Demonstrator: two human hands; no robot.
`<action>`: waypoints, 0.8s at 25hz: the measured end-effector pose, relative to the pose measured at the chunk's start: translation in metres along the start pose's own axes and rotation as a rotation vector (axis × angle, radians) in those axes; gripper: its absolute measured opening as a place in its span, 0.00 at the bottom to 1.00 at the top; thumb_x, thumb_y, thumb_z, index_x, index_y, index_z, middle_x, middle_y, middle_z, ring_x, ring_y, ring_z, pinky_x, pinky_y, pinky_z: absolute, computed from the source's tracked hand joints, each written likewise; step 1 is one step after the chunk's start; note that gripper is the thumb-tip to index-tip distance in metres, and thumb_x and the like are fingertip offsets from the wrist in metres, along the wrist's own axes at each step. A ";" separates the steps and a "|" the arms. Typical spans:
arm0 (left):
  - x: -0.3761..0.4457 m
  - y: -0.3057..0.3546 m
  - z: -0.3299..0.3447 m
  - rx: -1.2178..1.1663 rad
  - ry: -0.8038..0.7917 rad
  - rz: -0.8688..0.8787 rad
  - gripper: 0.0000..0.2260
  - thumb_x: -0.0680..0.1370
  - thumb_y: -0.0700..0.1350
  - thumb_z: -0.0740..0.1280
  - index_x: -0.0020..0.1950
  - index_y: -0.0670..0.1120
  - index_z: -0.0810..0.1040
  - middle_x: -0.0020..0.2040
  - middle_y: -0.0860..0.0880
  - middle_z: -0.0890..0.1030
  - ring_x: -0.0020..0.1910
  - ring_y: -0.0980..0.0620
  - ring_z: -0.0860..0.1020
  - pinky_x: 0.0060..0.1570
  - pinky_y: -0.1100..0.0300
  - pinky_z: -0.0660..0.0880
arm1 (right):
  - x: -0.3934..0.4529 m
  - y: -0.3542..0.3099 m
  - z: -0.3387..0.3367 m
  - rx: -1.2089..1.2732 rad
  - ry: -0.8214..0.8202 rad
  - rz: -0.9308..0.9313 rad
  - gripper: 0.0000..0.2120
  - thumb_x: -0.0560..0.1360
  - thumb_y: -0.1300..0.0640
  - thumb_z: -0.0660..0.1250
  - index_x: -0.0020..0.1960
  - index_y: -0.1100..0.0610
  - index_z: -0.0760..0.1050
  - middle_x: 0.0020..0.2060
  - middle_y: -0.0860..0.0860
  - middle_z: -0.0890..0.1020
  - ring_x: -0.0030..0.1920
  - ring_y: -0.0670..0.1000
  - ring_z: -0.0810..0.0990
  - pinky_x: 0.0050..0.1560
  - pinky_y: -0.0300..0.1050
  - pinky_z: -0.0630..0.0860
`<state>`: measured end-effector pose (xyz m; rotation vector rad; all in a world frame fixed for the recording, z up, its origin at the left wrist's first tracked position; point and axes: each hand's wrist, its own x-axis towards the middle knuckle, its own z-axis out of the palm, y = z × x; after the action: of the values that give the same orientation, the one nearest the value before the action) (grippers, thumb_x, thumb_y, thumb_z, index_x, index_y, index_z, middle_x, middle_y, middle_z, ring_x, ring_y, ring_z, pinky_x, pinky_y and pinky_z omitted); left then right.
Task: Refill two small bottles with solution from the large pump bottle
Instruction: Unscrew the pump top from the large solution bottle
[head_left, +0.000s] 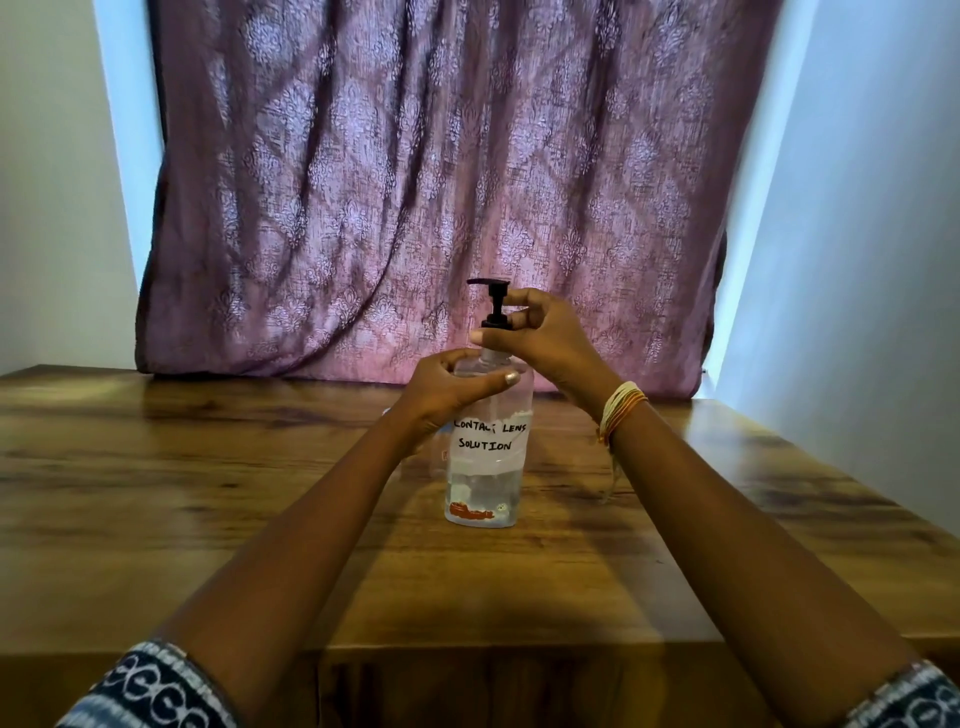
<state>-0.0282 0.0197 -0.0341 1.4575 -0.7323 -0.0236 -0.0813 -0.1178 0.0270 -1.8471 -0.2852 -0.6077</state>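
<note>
A large clear pump bottle (485, 467) stands upright on the wooden table (208, 467), with a white label reading "CONTACT LENS SOLUTION" and a black pump head (493, 301) whose spout points left. My left hand (452, 389) wraps the bottle's shoulder from the left. My right hand (540, 338) pinches the black pump collar and stem from the right. Something small and clear (439, 452) shows behind my left wrist, mostly hidden; I cannot tell if it is a small bottle.
A purple patterned curtain (441, 182) hangs behind the table's far edge. White walls close in on both sides. The table's front edge (519, 647) runs below my forearms. Thread bangles circle my right wrist (621, 410).
</note>
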 end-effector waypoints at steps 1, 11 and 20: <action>-0.001 0.001 0.001 -0.001 0.004 -0.007 0.12 0.69 0.44 0.77 0.51 0.45 0.83 0.49 0.43 0.86 0.49 0.46 0.85 0.51 0.52 0.81 | 0.000 -0.003 -0.002 0.022 0.033 -0.009 0.22 0.67 0.63 0.77 0.58 0.60 0.75 0.48 0.63 0.84 0.50 0.57 0.85 0.53 0.49 0.82; -0.008 0.010 0.001 0.027 -0.008 -0.035 0.19 0.60 0.53 0.76 0.48 0.49 0.80 0.46 0.46 0.85 0.45 0.47 0.85 0.46 0.53 0.82 | 0.048 -0.077 -0.047 0.419 0.212 0.048 0.08 0.72 0.63 0.72 0.50 0.63 0.79 0.43 0.55 0.84 0.40 0.49 0.83 0.39 0.40 0.78; -0.014 0.010 0.004 0.055 0.006 -0.013 0.23 0.61 0.55 0.76 0.52 0.49 0.79 0.51 0.44 0.85 0.50 0.45 0.84 0.52 0.49 0.81 | 0.080 -0.102 -0.101 0.592 0.504 0.018 0.05 0.73 0.61 0.72 0.41 0.61 0.77 0.33 0.54 0.80 0.24 0.45 0.76 0.25 0.37 0.74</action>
<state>-0.0453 0.0243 -0.0317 1.5144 -0.7235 -0.0091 -0.0900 -0.1833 0.1771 -1.0873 -0.0928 -0.8461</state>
